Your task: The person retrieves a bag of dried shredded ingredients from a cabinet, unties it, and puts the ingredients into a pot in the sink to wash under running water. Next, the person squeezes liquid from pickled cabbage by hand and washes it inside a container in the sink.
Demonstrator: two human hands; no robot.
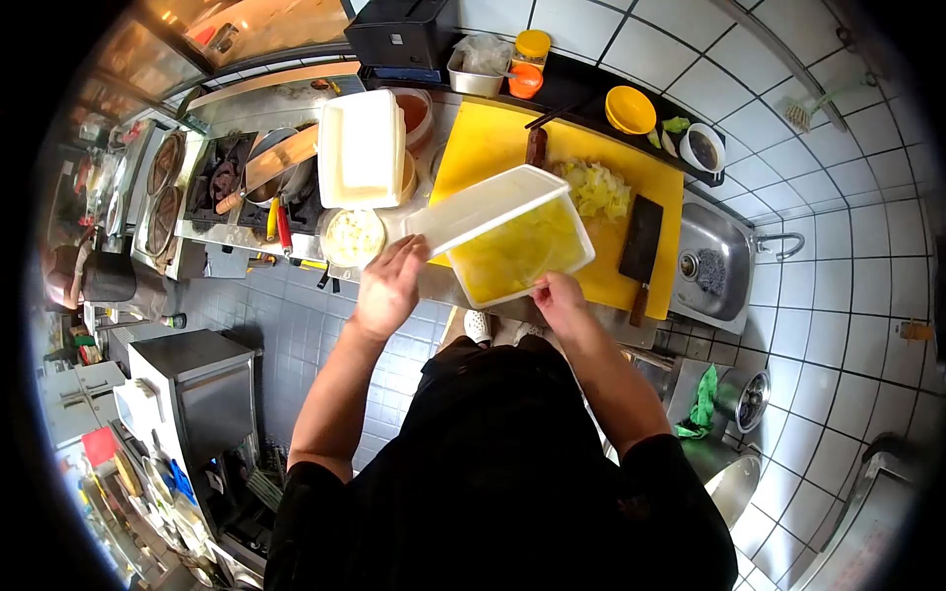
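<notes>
A translucent white plastic tub (488, 207) is held tilted over the yellow cutting board (473, 138), whose colour shows through it. The fingers of my left hand (391, 288) press against its left end. At the near right corner, my right hand (562, 301) pinches the rim. Chopped pale-green cabbage (597, 189) lies on the board just behind the tub. To the right rests a cleaver (641, 241) with a wooden handle. A dark reddish-brown piece (536, 148) sits at the board's back. Beside my left hand stands a round container of chopped pale pieces (354, 237).
White rectangular tubs (361, 148) are stacked left of the board. Farther left, a pan (279, 167) sits on the stove. A steel sink (714, 258) holding a scouring pad lies to the right. On the back ledge are a yellow bowl (631, 109) and a white cup (702, 148).
</notes>
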